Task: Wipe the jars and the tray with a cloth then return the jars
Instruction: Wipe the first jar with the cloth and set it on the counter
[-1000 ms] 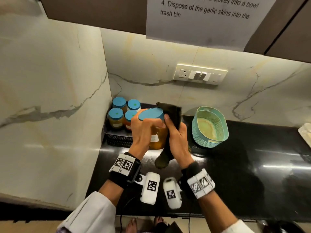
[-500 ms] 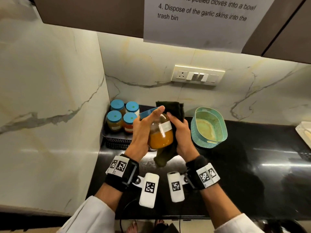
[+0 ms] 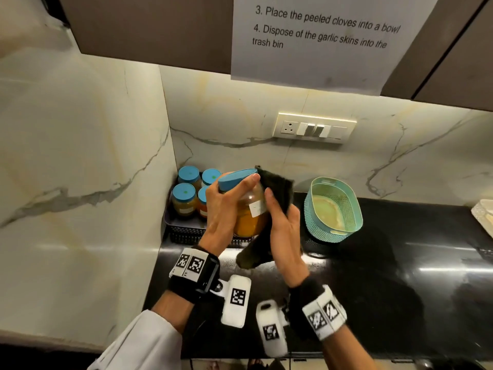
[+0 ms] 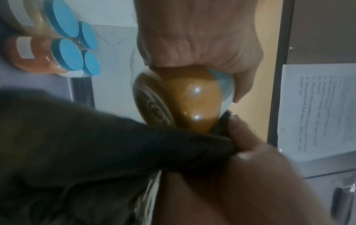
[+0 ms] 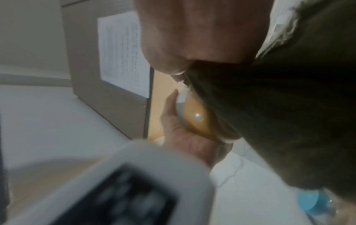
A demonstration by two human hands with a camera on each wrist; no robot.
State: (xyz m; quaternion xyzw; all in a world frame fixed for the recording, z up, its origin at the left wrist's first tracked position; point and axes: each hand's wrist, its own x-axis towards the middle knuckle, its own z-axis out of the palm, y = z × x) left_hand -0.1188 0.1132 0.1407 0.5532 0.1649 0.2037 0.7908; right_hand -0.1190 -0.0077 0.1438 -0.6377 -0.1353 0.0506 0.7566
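My left hand [image 3: 226, 206] grips a glass jar [image 3: 249, 217] of orange-yellow paste with a blue lid [image 3: 236, 178], tilted above the counter. My right hand [image 3: 281, 222] holds a dark cloth [image 3: 277, 188] pressed round the jar's right side. In the left wrist view the jar [image 4: 185, 103] shows its base, with the cloth [image 4: 115, 144] below it. In the right wrist view the cloth [image 5: 279, 106] covers most of the jar [image 5: 196, 117]. Several blue-lidded jars [image 3: 185, 198] stand in a dark mesh tray [image 3: 184, 231] in the corner.
A teal mesh basket [image 3: 333, 209] sits on the black counter [image 3: 400, 263] right of my hands. Marble walls close the left and back sides. A switch plate [image 3: 314, 128] and a paper sheet [image 3: 320, 36] are above. A white object [image 3: 484, 214] lies at the far right edge.
The jar has tilted and turned in my left hand, its label now facing me. My right hand has slid the cloth along the jar's side.
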